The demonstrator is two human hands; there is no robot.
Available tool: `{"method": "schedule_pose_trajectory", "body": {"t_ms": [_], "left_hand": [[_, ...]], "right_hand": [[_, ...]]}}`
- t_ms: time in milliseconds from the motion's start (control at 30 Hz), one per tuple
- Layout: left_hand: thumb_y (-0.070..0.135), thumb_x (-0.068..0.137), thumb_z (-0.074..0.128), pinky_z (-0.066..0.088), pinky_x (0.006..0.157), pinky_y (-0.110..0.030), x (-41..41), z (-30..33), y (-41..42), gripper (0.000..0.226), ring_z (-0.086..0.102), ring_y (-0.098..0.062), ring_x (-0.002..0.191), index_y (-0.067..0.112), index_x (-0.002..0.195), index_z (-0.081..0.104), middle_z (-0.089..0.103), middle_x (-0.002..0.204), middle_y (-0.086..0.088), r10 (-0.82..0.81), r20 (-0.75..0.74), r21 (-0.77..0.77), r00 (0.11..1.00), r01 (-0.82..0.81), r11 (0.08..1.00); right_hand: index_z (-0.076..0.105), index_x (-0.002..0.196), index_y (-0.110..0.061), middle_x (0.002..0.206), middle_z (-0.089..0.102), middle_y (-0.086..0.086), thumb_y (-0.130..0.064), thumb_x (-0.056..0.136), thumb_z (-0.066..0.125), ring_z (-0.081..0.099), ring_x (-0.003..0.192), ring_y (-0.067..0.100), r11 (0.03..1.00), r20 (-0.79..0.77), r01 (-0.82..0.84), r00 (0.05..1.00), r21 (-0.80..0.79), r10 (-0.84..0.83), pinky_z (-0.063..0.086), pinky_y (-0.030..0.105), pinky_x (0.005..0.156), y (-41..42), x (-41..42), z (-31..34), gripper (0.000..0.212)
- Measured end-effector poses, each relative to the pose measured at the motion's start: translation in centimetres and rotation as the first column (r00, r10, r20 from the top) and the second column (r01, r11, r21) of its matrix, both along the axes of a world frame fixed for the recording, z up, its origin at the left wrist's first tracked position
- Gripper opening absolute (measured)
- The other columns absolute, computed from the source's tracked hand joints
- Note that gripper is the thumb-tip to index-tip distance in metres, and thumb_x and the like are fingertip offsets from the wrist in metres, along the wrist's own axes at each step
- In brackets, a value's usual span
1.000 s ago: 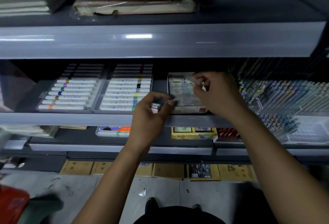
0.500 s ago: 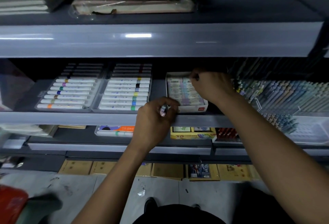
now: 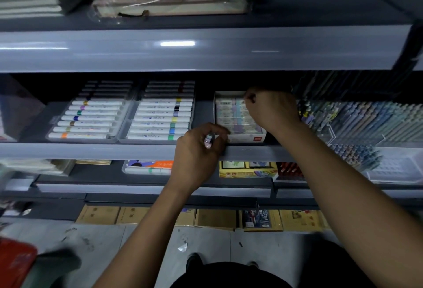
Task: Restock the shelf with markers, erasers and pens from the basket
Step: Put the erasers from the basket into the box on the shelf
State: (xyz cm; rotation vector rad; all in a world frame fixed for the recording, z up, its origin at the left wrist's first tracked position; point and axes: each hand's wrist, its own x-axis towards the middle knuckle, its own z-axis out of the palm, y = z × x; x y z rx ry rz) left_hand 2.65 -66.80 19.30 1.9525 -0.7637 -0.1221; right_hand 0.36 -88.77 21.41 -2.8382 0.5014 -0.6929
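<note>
We see the left hand [image 3: 198,155] curled round a few small pastel erasers [image 3: 208,141], fingers closed on them, knuckles against the front lip of the grey shelf [image 3: 114,151], just at the near left corner of the white eraser box [image 3: 242,137]. At one o'clock from it, the right hand [image 3: 271,110] reaches to the box's far right corner, thumb and forefinger pinched together at the back row of wrapped erasers; whether a single eraser sits in that pinch we cannot tell, as the spot is dim and the hand covers it.

The box stands between the two clear marker trays [image 3: 160,118] at nine o'clock, with a bare strip of shelf between, and the racked pens [image 3: 366,120] at three o'clock, near the right wrist. The shelf above [image 3: 206,49] overhangs low, leaving a shallow slot over the box. The red basket [image 3: 16,262] lies blurred at seven o'clock on the floor.

Against half a second ago, the right hand has slipped a little deeper toward the rear of the box, while the left keeps its hold at the shelf lip.
</note>
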Motion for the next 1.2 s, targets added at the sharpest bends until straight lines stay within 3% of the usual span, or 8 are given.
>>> {"method": "schedule_pose_trajectory", "body": {"t_ms": [167, 267, 333, 400, 700, 867, 1000, 1200], "left_hand": [[0.022, 0.101, 0.068, 0.056, 0.082, -0.022, -0.3, 0.3, 0.1, 0.01, 0.071, 0.0, 0.098, 0.023, 0.099, 0.077, 0.078, 0.102, 0.013, 0.003, -0.063, -0.067, 0.998, -0.007, 0.998], [0.036, 0.102, 0.065, 0.045, 0.056, -0.011, -1.1, 1.5, 0.2, 0.022, 0.057, 0.01, 0.062, 0.031, 0.081, 0.069, 0.08, 0.094, 0.0, -0.034, -0.273, -0.202, 0.962, -0.023, 0.979], [0.041, 0.103, 0.062, 0.036, 0.047, -0.012, -1.6, 2.3, 0.3, 0.035, 0.027, 0.006, 0.062, 0.03, 0.07, 0.058, 0.038, 0.106, -0.005, -0.064, -0.474, -0.289, 0.878, -0.087, 0.953], [0.048, 0.102, 0.059, 0.034, 0.045, -0.02, -1.7, 2.9, 0.3, 0.039, 0.034, -0.006, 0.054, 0.028, 0.07, 0.052, 0.044, 0.066, 0.01, -0.05, -0.608, -0.289, 0.793, -0.162, 0.944], [0.05, 0.107, 0.043, 0.057, 0.081, -0.038, -2.2, 5.6, 0.4, 0.042, 0.07, -0.029, 0.091, 0.017, 0.084, 0.054, 0.061, 0.096, -0.018, -0.458, -0.841, -0.541, 0.289, -0.428, 0.724], [0.049, 0.108, 0.037, 0.053, 0.071, -0.038, -2.2, 6.0, 0.6, 0.046, 0.066, -0.032, 0.079, 0.013, 0.082, 0.047, 0.063, 0.082, -0.021, -0.513, -0.805, -0.593, 0.298, -0.369, 0.716], [0.048, 0.109, 0.035, 0.055, 0.085, -0.042, -1.8, 5.2, 0.5, 0.042, 0.057, -0.039, 0.111, 0.01, 0.112, 0.051, 0.053, 0.121, -0.029, -0.456, -0.83, -0.553, 0.32, -0.374, 0.745], [0.019, 0.098, 0.057, 0.023, 0.043, -0.021, -1.1, 3.2, 0.6, 0.019, 0.039, -0.009, 0.048, 0.023, 0.082, 0.066, 0.051, 0.065, 0.006, -0.091, -0.746, -0.33, 0.66, -0.248, 0.911]], "right_hand": [[0.077, 0.103, -0.014, 0.085, 0.074, 0.009, -0.025, 0.101, 0.053, 0.067, 0.076, 0.031, 0.998, -0.061, -0.009, 0.998, 0.067, 0.013, 0.051, 0.032, 0.062, 0.2, -0.6, 1.0, 0.025], [0.075, 0.096, -0.012, 0.079, 0.071, 0.009, -0.027, 0.101, 0.054, 0.065, 0.07, 0.028, 0.995, -0.037, 0.021, 0.999, 0.098, -0.018, 0.056, 0.037, 0.065, 1.0, -1.5, 1.7, 0.026], [0.076, 0.091, -0.014, 0.079, 0.072, 0.005, -0.025, 0.099, 0.057, 0.065, 0.068, 0.024, 0.987, 0.051, -0.001, 0.999, 0.159, -0.007, 0.057, 0.036, 0.066, 2.1, -2.4, 2.1, 0.023], [0.077, 0.095, -0.017, 0.085, 0.074, -0.002, -0.022, 0.097, 0.062, 0.065, 0.071, 0.014, 0.972, 0.148, -0.053, 0.989, 0.228, 0.019, 0.055, 0.03, 0.068, 3.6, -3.4, 2.4, 0.017], [0.066, 0.103, -0.023, 0.084, 0.058, -0.014, -0.044, 0.086, 0.075, 0.056, 0.073, 0.004, 0.803, 0.22, -0.346, 0.937, 0.486, 0.271, 0.046, 0.02, 0.064, 10.5, -6.8, 2.0, 0.028], [0.067, 0.097, -0.022, 0.087, 0.054, -0.011, -0.034, 0.088, 0.076, 0.052, 0.074, 0.006, 0.864, 0.16, -0.308, 0.951, 0.398, 0.265, 0.047, 0.027, 0.066, 10.5, -6.8, 1.9, 0.017], [0.071, 0.101, -0.024, 0.087, 0.063, -0.014, -0.038, 0.092, 0.07, 0.062, 0.079, 0.005, 0.77, 0.21, -0.332, 0.943, 0.545, 0.258, 0.049, 0.02, 0.068, 9.3, -6.5, 1.8, 0.017], [0.074, 0.102, -0.031, 0.093, 0.061, -0.016, -0.034, 0.09, 0.076, 0.061, 0.081, 0.001, 0.794, 0.183, -0.234, 0.971, 0.56, 0.157, 0.052, 0.026, 0.073, 5.8, -5.0, 1.9, 0.012]]}}
